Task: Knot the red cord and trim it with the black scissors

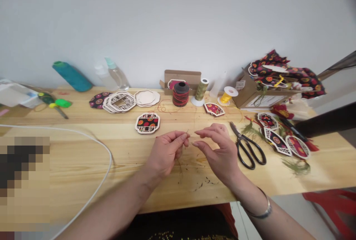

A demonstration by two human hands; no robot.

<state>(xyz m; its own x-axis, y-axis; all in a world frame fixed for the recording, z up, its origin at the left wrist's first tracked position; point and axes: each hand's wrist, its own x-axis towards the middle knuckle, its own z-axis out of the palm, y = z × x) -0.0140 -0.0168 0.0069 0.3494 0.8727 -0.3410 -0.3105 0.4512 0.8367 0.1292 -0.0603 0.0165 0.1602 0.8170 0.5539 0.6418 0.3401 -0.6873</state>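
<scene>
My left hand [168,153] is closed in a pinch on a thin thread [180,166], whose loose end hangs below the fingers over the table. Close by on the right, my right hand [221,151] has its thumb and index finger apart, facing the left fingertips. Whether a fine strand runs between the two hands is too small to tell. Beyond my left hand lies a lattice-edged wooden ornament [147,123] with flowered fabric inside. Black-handled scissors [247,147] rest just right of my right hand. A fan-shaped ornament [214,109] lies farther back.
Along the wall stand a dark red cord spool [180,95], a green thread spool [202,90], a yellow spool [228,95] and a fabric-filled carton [261,92]. Stacked wooden frames [122,101] lie left of them. Tasselled ornaments [278,142] lie right. A white cable [107,147] curves across the left.
</scene>
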